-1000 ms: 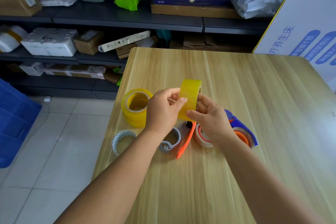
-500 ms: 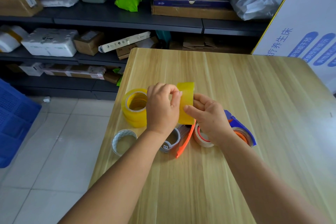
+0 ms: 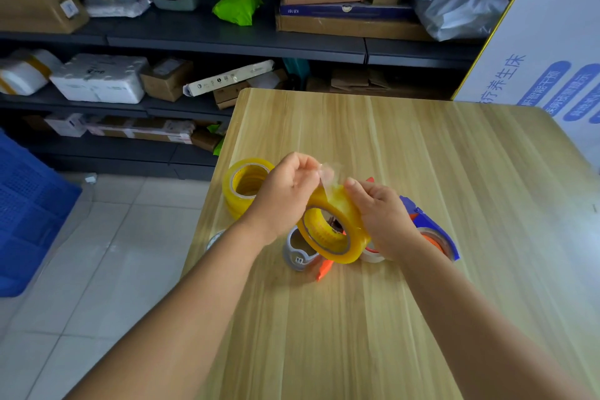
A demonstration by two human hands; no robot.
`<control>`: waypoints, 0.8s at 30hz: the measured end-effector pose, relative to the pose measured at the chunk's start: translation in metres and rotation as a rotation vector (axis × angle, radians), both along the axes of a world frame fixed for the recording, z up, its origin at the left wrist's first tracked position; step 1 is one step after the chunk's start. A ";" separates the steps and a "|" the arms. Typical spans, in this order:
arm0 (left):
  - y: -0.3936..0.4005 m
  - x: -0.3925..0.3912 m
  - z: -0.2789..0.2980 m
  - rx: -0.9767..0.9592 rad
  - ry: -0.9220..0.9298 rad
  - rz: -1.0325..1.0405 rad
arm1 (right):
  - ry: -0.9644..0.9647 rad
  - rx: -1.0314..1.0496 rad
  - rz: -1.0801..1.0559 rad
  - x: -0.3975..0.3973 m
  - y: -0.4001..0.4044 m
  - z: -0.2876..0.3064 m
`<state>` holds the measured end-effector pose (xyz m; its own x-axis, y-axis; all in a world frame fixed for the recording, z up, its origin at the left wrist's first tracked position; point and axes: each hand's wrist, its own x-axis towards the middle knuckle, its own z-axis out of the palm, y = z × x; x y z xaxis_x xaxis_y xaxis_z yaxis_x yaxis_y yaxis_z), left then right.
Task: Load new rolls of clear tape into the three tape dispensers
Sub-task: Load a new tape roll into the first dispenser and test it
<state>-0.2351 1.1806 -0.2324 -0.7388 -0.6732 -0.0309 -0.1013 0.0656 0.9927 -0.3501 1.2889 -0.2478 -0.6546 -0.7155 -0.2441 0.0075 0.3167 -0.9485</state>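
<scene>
A yellowish roll of clear tape (image 3: 337, 230) hangs above the wooden table (image 3: 422, 146), tilted with its hole toward me. My right hand (image 3: 381, 214) grips the roll's right side. My left hand (image 3: 285, 191) pinches the peeled free end of the tape (image 3: 326, 174), lifted up off the roll. Under the roll lie a grey and orange tape dispenser (image 3: 302, 255) and, to the right, a blue and orange dispenser (image 3: 431, 230) with a white and red one partly hidden beside it. A stack of yellowish tape rolls (image 3: 243, 182) stands left of my hands.
An empty tape core (image 3: 216, 239) peeks out by my left forearm near the table's left edge. Dark shelves (image 3: 227, 39) with boxes and bags stand behind the table. A blue crate (image 3: 29, 214) sits on the tiled floor at left. A white printed board (image 3: 545, 52) leans at right.
The roll has turned from edge-on to tilted with its hole facing me, and has dropped lower. My left hand has peeled the tape's free end up off the roll.
</scene>
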 end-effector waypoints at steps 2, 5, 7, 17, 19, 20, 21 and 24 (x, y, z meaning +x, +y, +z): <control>-0.005 0.009 -0.003 0.040 -0.003 -0.160 | -0.032 0.017 0.028 -0.005 0.001 -0.001; -0.007 0.018 -0.007 -0.052 -0.054 -0.266 | -0.095 0.037 0.077 -0.010 -0.002 0.000; -0.007 0.019 -0.009 -0.102 -0.055 -0.223 | -0.096 0.046 0.108 -0.011 -0.005 -0.001; -0.011 0.034 -0.036 -0.239 -0.123 0.028 | -0.129 0.070 0.145 -0.002 -0.007 -0.022; -0.014 0.039 -0.043 -0.235 -0.162 0.064 | -0.117 0.107 0.115 0.001 -0.006 -0.029; -0.015 0.041 -0.047 -0.236 -0.188 0.078 | -0.089 0.134 0.101 0.002 -0.005 -0.033; -0.016 0.042 -0.051 -0.237 -0.219 0.091 | -0.037 0.169 0.090 0.003 -0.003 -0.036; -0.019 0.047 -0.062 -0.233 -0.317 0.134 | 0.137 0.326 0.186 0.007 0.001 -0.048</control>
<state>-0.1883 1.1612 -0.2945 -0.6227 -0.7785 -0.0784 -0.4228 0.2505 0.8709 -0.3433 1.2903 -0.2955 -0.5634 -0.7243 -0.3975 -0.1977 0.5853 -0.7864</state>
